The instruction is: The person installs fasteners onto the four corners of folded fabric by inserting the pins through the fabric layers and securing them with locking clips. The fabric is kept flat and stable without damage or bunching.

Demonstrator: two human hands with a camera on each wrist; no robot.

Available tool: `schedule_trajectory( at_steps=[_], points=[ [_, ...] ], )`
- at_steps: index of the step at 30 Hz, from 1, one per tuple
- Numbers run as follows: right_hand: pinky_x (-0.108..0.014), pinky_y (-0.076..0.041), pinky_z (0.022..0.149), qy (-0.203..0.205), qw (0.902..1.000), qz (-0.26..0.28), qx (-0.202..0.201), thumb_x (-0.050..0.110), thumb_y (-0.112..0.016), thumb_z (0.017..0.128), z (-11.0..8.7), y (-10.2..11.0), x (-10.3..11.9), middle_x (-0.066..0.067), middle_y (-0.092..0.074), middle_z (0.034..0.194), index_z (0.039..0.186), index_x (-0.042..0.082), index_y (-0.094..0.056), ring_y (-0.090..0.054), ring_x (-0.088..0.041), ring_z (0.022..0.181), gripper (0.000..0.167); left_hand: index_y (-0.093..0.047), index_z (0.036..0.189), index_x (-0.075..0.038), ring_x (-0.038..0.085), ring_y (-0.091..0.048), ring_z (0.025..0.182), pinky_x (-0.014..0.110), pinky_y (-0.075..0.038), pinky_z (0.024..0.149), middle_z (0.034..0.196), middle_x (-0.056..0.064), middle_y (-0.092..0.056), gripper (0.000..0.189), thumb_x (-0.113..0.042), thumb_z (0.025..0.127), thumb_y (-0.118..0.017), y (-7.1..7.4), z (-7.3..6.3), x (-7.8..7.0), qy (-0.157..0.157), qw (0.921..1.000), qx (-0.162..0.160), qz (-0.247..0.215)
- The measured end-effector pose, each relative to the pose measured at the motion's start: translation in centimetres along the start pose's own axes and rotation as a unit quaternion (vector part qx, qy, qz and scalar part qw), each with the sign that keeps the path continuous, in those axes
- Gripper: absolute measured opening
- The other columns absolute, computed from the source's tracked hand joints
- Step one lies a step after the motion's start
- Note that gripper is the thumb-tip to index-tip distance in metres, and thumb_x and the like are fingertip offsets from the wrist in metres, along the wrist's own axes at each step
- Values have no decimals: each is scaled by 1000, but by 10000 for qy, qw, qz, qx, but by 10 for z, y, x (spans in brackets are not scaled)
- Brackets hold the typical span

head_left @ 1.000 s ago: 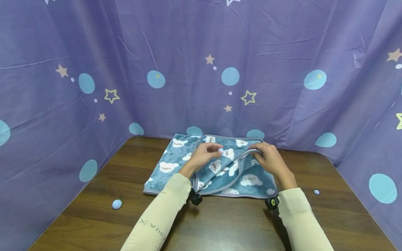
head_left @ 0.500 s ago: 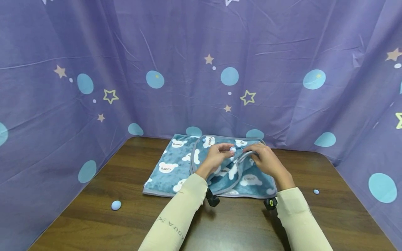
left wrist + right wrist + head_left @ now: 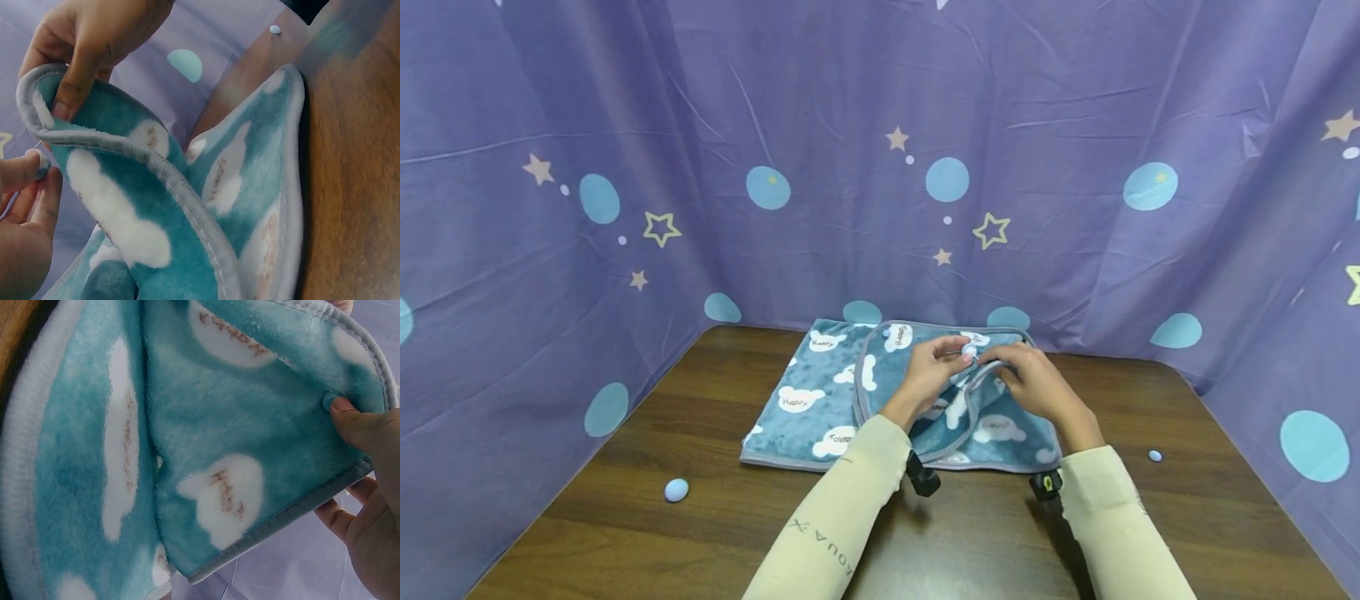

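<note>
A teal fleece blanket [image 3: 805,375] with white bear heads and grey piping lies folded on the table. My right hand [image 3: 1036,379] grips its raised, turned-over corner. In the right wrist view, the right thumb [image 3: 356,422] presses a small blue round piece [image 3: 327,400] against the fleece. My left hand [image 3: 931,371] pinches a small pale-blue round cap [image 3: 42,164] between thumb and fingers, close to the right fingertips. A thin metal pin [image 3: 39,144] shows between that cap and the piped edge. Whether it goes into the fleece I cannot tell.
One pale-blue egg-shaped cap [image 3: 676,490] rests on the wooden table [image 3: 625,433] at the left, and a smaller blue piece [image 3: 1155,456] at the right. Another blue dot [image 3: 886,333] sits on the blanket's far part. A purple curtain [image 3: 850,100] encloses the back and sides.
My left hand has moved right with the blue cap, up to the right fingertips at the blanket's corner. The right hand keeps its grip on the corner, nearly still.
</note>
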State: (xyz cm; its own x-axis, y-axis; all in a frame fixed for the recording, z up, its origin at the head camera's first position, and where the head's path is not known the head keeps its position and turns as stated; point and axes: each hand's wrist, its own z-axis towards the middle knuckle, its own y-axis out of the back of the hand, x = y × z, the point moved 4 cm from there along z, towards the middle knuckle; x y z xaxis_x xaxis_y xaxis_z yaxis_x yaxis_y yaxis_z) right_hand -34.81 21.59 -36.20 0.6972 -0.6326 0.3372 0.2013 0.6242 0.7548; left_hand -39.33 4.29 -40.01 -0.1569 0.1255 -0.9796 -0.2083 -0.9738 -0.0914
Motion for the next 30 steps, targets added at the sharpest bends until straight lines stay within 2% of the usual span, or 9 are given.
schedule_trajectory(
  at_steps=[9, 17, 23, 30],
  points=[
    [-46, -53, 84, -152, 9993, 206, 268, -13, -65, 90, 2, 0, 0, -3, -75, 109, 113, 9, -76, -67, -22, 99, 34, -73, 124, -8, 20, -66, 110, 32, -56, 86, 117, 1, -71, 30, -4, 93, -74, 2, -3, -2, -96, 9989, 16, 456],
    [-47, -53, 86, -202, 9991, 230, 297, -11, -66, 91, 2, 1, 0, -3, -75, 111, 114, 12, -76, -68, -22, 103, 34, -75, 119, -5, 20, -69, 106, 29, -57, 84, 115, 6, -73, 28, 0, 91, -76, 2, -2, 1, -152, 9994, 9, 308],
    [-48, -55, 86, -274, 9994, 205, 17, -12, -66, 89, 2, 2, -1, -7, -75, 108, 112, 9, -75, -69, -26, 102, 32, -74, 118, -1, 24, -69, 108, 28, -58, 83, 115, 11, -73, 30, 2, 89, -77, 0, -2, 2, -233, 9995, 113, 201],
    [-49, -56, 83, -286, 9988, 168, -348, -12, -69, 88, 0, 5, -3, -9, -75, 101, 105, 6, -75, -70, -28, 96, 26, -76, 112, -3, 16, -71, 95, 26, -58, 79, 102, 9, -76, 27, -3, 86, -82, 2, -5, 0, -358, 9988, 70, 322]
  ],
)
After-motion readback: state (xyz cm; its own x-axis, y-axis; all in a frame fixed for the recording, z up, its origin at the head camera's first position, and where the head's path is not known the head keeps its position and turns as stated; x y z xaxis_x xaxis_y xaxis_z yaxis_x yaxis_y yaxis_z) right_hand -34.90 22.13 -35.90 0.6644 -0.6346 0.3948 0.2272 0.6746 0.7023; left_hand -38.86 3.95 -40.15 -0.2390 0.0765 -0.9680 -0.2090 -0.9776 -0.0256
